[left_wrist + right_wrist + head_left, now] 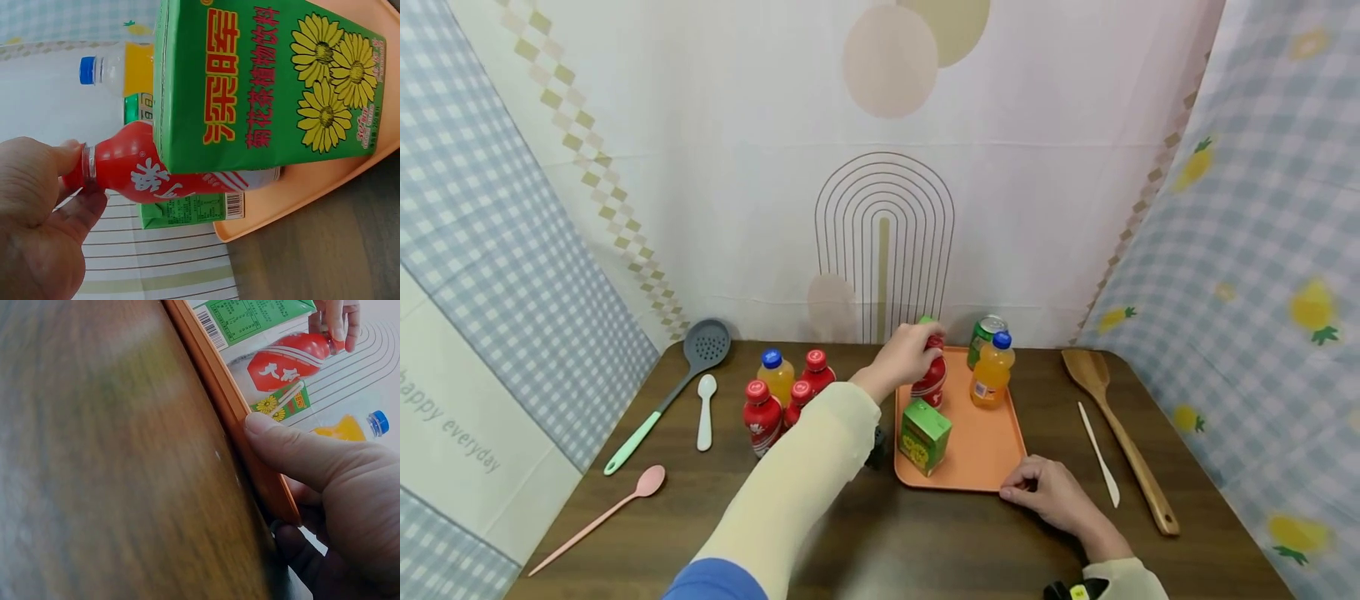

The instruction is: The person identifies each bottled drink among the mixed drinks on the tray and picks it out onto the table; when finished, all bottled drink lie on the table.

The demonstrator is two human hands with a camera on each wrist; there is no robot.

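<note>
My left hand (904, 357) grips a red-labelled bottle (931, 387) by its cap, the bottle standing on the left part of an orange tray (976, 450). In the left wrist view, the thumb and fingers circle the bottle's red cap. Just in front of it is a green drink carton (925, 437) printed with yellow flowers. Another green carton (178, 211) stands behind the bottle, mostly hidden in the head view. At the tray's near right corner my right hand (1054, 493) pinches the rim, thumb on top. An orange-juice bottle (991, 379) and a green can (977, 340) occupy the back right.
Left of the tray cluster several red bottles (762, 417) and a juice bottle (777, 377). Further left lie a skimmer (706, 343), a white spoon (704, 417) and a pink spoon (647, 483). A white knife (1099, 457) and a wooden spatula (1123, 433) lie at right.
</note>
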